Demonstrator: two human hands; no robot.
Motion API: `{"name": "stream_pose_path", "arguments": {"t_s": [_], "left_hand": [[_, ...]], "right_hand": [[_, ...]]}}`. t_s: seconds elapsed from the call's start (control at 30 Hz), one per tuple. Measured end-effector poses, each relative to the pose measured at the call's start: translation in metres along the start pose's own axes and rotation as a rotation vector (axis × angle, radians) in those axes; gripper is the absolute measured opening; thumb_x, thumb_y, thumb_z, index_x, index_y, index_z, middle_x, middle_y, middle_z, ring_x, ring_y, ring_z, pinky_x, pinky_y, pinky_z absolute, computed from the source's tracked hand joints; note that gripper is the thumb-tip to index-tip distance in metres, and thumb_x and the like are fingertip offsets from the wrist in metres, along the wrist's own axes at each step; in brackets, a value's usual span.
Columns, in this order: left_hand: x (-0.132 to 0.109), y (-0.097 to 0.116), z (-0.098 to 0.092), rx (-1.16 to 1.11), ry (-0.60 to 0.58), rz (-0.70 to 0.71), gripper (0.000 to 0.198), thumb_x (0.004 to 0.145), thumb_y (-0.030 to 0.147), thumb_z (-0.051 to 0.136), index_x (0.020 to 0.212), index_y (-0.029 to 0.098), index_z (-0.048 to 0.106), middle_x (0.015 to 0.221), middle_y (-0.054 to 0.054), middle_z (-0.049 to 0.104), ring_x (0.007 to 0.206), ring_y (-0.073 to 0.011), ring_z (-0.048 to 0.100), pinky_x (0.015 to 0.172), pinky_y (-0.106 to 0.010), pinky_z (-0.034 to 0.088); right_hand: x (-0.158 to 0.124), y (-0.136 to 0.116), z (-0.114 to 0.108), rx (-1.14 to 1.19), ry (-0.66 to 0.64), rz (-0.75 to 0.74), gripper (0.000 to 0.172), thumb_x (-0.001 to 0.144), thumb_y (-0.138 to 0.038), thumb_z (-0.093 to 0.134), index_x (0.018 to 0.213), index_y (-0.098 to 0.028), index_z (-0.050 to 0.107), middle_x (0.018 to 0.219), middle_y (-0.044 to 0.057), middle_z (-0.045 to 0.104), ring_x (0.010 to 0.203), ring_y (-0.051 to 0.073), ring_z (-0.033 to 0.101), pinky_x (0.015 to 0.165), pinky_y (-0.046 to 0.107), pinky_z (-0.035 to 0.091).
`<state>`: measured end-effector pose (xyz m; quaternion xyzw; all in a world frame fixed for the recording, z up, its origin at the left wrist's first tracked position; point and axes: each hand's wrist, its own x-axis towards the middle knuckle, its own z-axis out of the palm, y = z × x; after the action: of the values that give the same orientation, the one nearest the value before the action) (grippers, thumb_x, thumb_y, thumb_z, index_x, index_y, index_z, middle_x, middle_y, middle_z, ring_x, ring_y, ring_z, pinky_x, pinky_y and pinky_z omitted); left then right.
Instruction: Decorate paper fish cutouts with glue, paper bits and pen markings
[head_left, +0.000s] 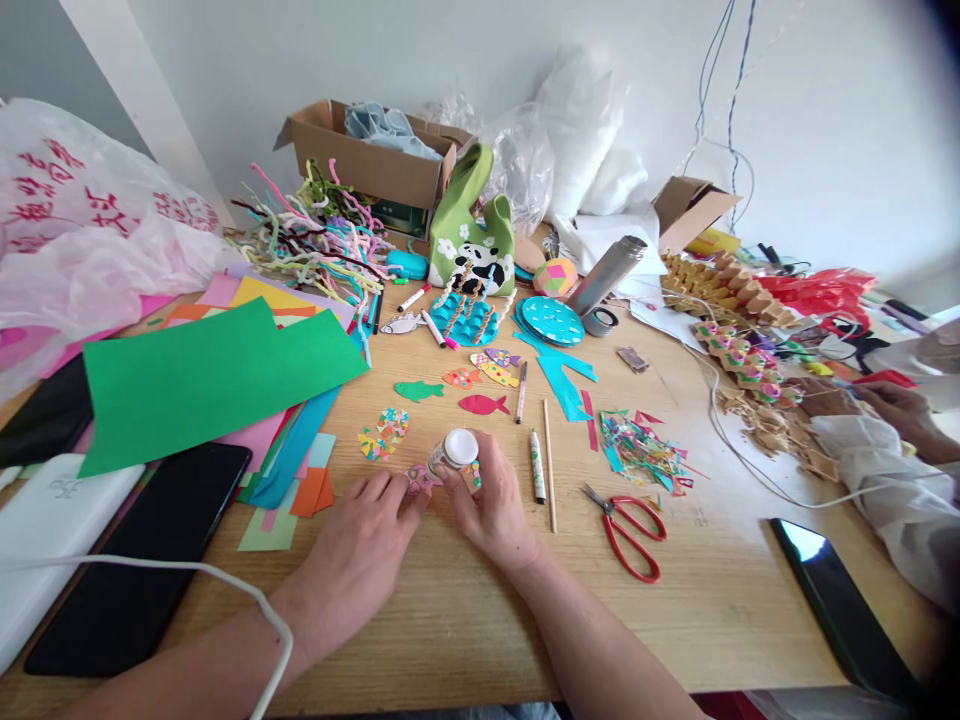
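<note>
My right hand [491, 505] is closed around a white glue bottle [454, 452], tipped down onto a small pink paper fish [418, 479] on the wooden table [720, 600]. My left hand [360, 555] lies beside it, fingertips pressing the pink fish flat. Just beyond the hands lie a patterned paper fish [384, 436], a green fish [418, 390] and a red fish [484, 404]. A wooden stick [549, 462] and a marker [536, 465] lie right of my right hand.
Red scissors [628, 527] and paper scraps [637, 447] lie to the right. Coloured paper sheets [202, 380], a black phone [131, 560] and a white power bank [41, 540] sit left. Another person's hand [896, 405] works at the far right; a second phone [844, 605] is near the edge.
</note>
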<state>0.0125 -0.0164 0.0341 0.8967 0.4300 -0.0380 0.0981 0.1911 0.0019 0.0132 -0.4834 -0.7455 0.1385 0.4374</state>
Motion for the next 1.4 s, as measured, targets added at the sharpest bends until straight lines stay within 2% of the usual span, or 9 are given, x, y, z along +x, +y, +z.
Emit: {"name": "stream_pose_path", "arguments": {"t_s": [0.13, 0.63, 1.4], "left_hand": [[0.0006, -0.0002, 0.0004, -0.003, 0.009, 0.002, 0.052, 0.084, 0.001, 0.044, 0.133, 0.015, 0.057, 0.117, -0.013, 0.062, 0.109, -0.0295, 0.055, 0.094, -0.048, 0.049], [0.0008, 0.0001, 0.0024, 0.001, 0.014, -0.004, 0.051, 0.084, 0.003, 0.045, 0.133, 0.015, 0.056, 0.115, -0.013, 0.062, 0.106, -0.0298, 0.055, 0.091, -0.047, 0.048], [0.0006, 0.0002, 0.0026, -0.020, 0.019, 0.001, 0.051, 0.084, 0.002, 0.044, 0.131, 0.015, 0.057, 0.115, -0.013, 0.062, 0.106, -0.0305, 0.055, 0.092, -0.049, 0.048]], "right_hand": [[-0.0001, -0.0009, -0.0001, 0.002, 0.003, -0.034, 0.018, 0.092, -0.019, 0.056, 0.108, -0.021, 0.049, 0.086, 0.005, 0.059, 0.075, 0.020, 0.056, 0.066, 0.032, 0.047], [0.0008, -0.0015, 0.0074, 0.043, 0.018, 0.009, 0.016, 0.093, -0.023, 0.056, 0.108, -0.022, 0.050, 0.088, 0.006, 0.063, 0.075, 0.021, 0.060, 0.066, 0.032, 0.049], [0.0012, -0.0022, 0.0095, 0.022, 0.019, 0.033, 0.016, 0.091, -0.023, 0.056, 0.106, -0.022, 0.050, 0.085, 0.005, 0.062, 0.073, 0.020, 0.059, 0.065, 0.031, 0.048]]}}
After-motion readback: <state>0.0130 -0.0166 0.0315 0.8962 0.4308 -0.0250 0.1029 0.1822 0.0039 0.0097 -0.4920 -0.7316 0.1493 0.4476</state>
